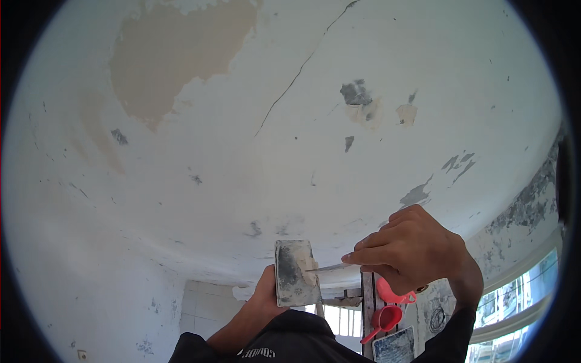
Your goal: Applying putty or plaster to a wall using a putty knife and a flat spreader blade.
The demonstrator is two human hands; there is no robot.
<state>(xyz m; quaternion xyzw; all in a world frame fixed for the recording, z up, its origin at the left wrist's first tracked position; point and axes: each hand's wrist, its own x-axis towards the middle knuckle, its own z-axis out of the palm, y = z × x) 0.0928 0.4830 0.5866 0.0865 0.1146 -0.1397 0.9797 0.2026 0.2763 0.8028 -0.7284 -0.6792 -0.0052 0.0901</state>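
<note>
My left hand (265, 289) holds a small rectangular plaster board (288, 278), grey and smeared, tilted up in front of my chest. A lump of pale beige putty (309, 270) clings to the board's right side. From the right, my right hand (414, 249) grips a thin putty knife (331, 267), its handle mostly hidden by the fingers. The blade's tip meets the putty on the board. Beyond both hands spreads a whitish plastered surface (230, 175) with a long dark crack (295, 77), a large beige patch (175, 57) and several grey chipped spots.
Below my right hand, a dark slatted stand (367, 302) bears a red dipper (385, 317), another red vessel (390, 292) and a smeared grey rectangular panel (394, 346). A window (520, 296) is at the lower right. A wall socket (82, 355) sits at the lower left.
</note>
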